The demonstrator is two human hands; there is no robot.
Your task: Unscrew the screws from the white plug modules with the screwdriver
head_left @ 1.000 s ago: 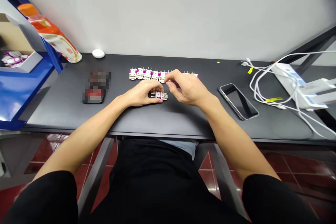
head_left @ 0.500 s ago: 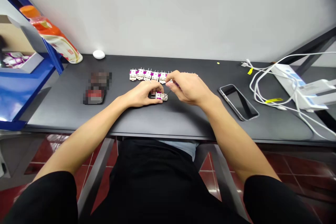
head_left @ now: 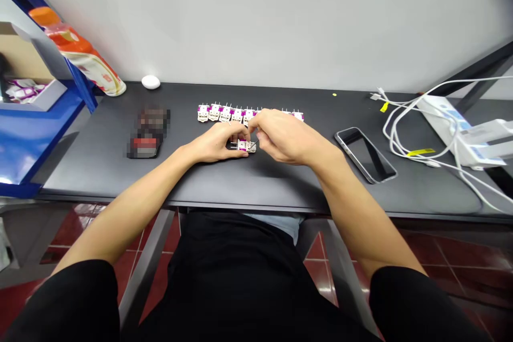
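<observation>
My left hand (head_left: 223,142) rests on the dark tabletop, thumb and fingers closed around a small white-and-purple part (head_left: 242,145) with thin metal pins pointing left. Over its right end, my right hand (head_left: 282,136) pinches a thin dark tool (head_left: 255,144), whose tip reaches the white end of the part. Most of that tool is hidden by the fingers, so its exact kind does not show. Behind both hands runs a row of several similar white-and-purple parts (head_left: 225,113), pins toward the wall; my right hand covers some of them.
A phone (head_left: 366,155) lies right of my right arm, with white cables (head_left: 395,133) and a white power strip (head_left: 452,131) beyond. At left are a blurred-out dark object (head_left: 148,132), a white oval object (head_left: 150,82), an orange-capped bottle (head_left: 82,53) and an open box (head_left: 44,93).
My right hand has turned and shifted slightly, uncovering more of the row's right end. My left hand keeps its hold on the part in the same place.
</observation>
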